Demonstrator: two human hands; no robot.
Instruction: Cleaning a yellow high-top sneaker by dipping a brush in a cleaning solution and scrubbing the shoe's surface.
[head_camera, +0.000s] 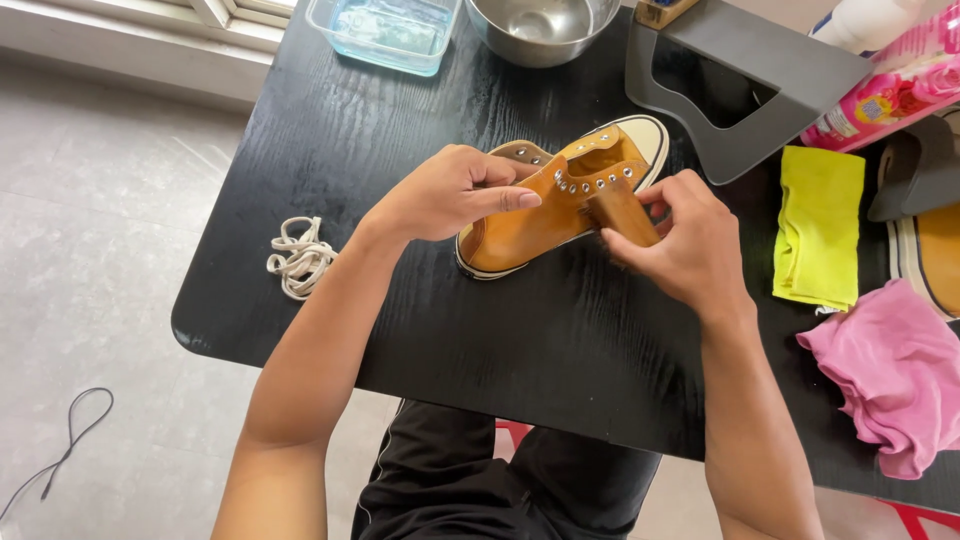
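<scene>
1. A tan canvas sneaker (545, 205) with a cream rubber sole is seen lying on its side on a black wooden table (420, 300), its white toe cap turned away from the person.
2. The shoe's upper is gripped by the left hand (450, 192); the thumb is pressed along the eyelet edge, and the other fingers are curled over the heel side.
3. A small wooden brush (622, 212) is clenched in the right hand (690, 245), pinched between thumb and fingertips and set against the sneaker's side just below the row of metal eyelets.
4. The sneaker is thus held between the two hands, near the middle of the table.
5. A coil of cream shoelaces (300, 258) is laid well apart on the left.
6. A clear plastic tub (385, 32) and a steel bowl (540, 28) are placed at the far edge.
7. A yellow cloth (818, 225) and a pink cloth (895, 375) are spread on the right.
</scene>
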